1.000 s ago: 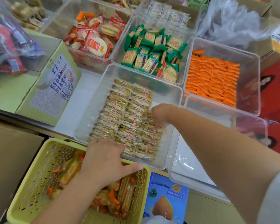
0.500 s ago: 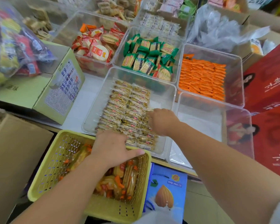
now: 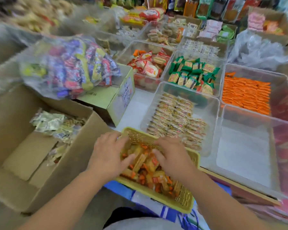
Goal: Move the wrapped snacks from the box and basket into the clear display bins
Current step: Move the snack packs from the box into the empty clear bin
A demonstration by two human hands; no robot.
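Inside the basket [image 3: 186,205] we set our left hand [image 3: 110,156] and right hand [image 3: 171,156] either side of the snacks [image 3: 145,165], likely to scoop a bunch; whether fingers grasp any we cannot tell.

Basket [image 3: 184,198]: yellow, open lattice pattern.
Basket snacks [image 3: 148,165]: tan, with orange-red ends.
Near-bin snacks [image 3: 175,117]: golden-brown under clear wrap, small red marks.
Right-bin packets [image 3: 246,95]: solid orange.
Green packets [image 3: 193,73]: green edges, yellow faces.
Red packets [image 3: 148,65]: red and white, some orange.
Large box [image 3: 15,113]: plain brown.
Small box [image 3: 103,100]: pale yellow-green, white label with blue print.
Bag [image 3: 73,68]: clear; purple, red and yellow wrappers inside.
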